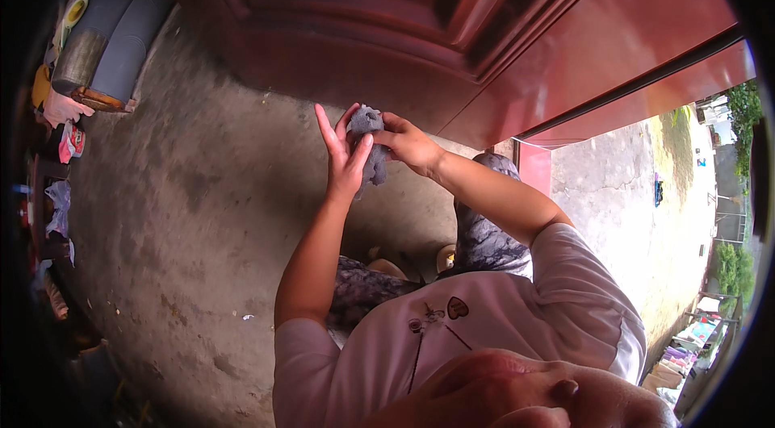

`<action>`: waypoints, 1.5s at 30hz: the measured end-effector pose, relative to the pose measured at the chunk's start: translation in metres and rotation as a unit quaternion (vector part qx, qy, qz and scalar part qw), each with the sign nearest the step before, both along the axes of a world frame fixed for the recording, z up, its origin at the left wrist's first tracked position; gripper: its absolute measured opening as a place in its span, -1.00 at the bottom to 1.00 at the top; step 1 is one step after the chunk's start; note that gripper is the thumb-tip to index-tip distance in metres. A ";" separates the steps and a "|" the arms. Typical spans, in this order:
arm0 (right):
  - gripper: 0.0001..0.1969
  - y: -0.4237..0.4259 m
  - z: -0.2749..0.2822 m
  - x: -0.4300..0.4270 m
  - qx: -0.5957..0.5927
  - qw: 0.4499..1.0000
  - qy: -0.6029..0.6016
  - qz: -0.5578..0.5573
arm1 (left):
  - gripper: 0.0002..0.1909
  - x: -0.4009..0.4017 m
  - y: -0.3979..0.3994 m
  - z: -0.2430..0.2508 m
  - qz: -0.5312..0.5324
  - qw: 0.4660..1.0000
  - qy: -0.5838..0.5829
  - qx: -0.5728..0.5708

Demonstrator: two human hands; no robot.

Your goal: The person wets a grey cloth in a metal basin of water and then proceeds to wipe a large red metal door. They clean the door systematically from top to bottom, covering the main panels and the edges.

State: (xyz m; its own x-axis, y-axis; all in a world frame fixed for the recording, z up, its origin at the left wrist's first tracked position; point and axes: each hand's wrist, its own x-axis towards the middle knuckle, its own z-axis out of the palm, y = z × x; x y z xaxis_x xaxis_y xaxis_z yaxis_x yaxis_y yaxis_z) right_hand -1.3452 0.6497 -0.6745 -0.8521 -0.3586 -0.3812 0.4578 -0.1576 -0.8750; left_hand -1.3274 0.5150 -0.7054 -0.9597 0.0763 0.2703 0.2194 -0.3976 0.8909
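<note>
A bunched grey cloth (pixel 376 165) is between my two hands, in front of the lower part of a dark red panelled door (pixel 363 59). My right hand (pixel 408 140) grips it from the right, the thumb lying across it. On the other side my left hand (pixel 346 165) holds it between the thumb and some fingers, while other fingers point up and away from it. Part of the cloth hangs down below the hands. Neither hand visibly touches the door.
Bare concrete floor (pixel 181 204) spreads to the left. Grey padded furniture (pixel 127 41) stands at the upper left, with a red packet (pixel 74 142) and a plastic bag (pixel 59 207) along that side. To the right, a pink door frame (pixel 534 168) borders the bright yard (pixel 611 186).
</note>
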 end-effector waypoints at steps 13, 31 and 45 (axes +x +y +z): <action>-0.40 0.146 0.149 -0.010 0.493 0.624 0.583 -0.162 | -0.12 -0.061 0.082 0.076 0.246 0.967 0.069 -0.029; -0.48 0.250 0.185 -0.060 0.676 0.205 0.623 -0.334 | -0.41 -0.216 0.050 0.091 0.308 0.653 0.574 -0.386; -0.46 0.255 0.181 -0.063 0.683 0.173 0.619 -0.346 | -0.36 -0.226 0.057 0.082 0.461 0.833 0.212 -0.221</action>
State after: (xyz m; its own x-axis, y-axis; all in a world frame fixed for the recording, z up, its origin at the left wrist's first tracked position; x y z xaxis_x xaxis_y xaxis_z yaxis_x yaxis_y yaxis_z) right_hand -1.4084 0.9051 -0.4936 -0.2423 -0.3034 0.9216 0.0703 0.9419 0.3285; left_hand -1.5535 0.5724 -0.6237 -0.4918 -0.4584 0.7403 0.5816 0.4598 0.6711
